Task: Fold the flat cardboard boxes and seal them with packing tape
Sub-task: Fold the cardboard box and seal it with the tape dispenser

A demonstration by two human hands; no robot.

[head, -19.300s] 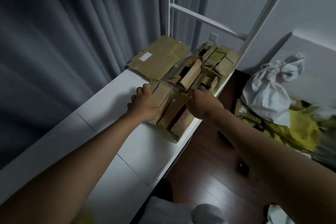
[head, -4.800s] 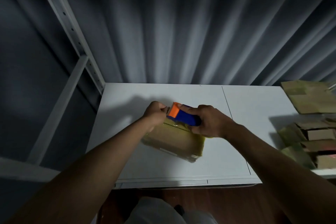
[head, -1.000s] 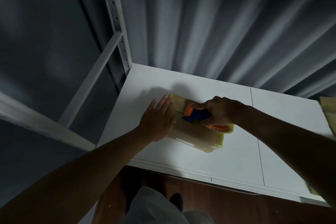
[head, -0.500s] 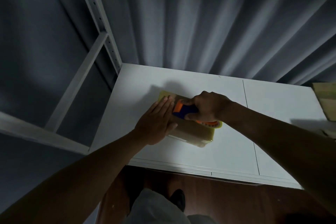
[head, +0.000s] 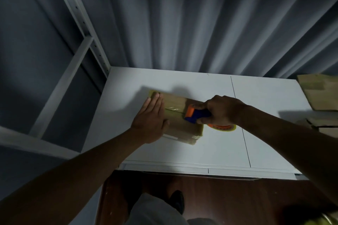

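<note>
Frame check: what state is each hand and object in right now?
cardboard box: folded shut, lying on the white table.
left hand: flat, pressing the box top.
right hand: gripping the tape dispenser.
tape dispenser: on the box, roll past its right edge.
flat cardboard: unfolded, far right.

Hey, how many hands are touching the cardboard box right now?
1. The left hand presses flat on the cardboard box. The right hand grips the tape dispenser, which rests on the box top.
</note>
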